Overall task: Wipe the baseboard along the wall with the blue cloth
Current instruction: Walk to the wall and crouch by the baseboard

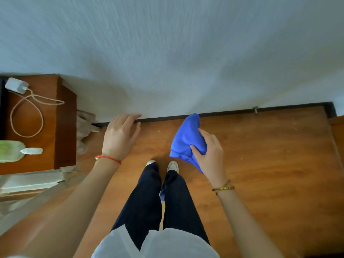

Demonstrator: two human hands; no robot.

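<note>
A dark baseboard (229, 113) runs along the foot of the pale wall (176, 53), from the left nightstand to the right corner. My right hand (208, 153) is shut on a bunched blue cloth (186, 138), held in the air above the wooden floor; the cloth's upper tip overlaps the baseboard line in the view, and I cannot tell if it touches. My left hand (120, 135) is held out flat with fingers apart, holding nothing; its fingertips overlap the baseboard and wall foot in the view.
A brown nightstand (65, 127) stands at the left against the wall, with a white charger and cable (17, 85) on top. A crumpled pale bag (83, 131) lies beside it on the floor. A small door stop (255, 108) sticks out of the baseboard at the right. My legs and shoes (173, 166) stand below centre.
</note>
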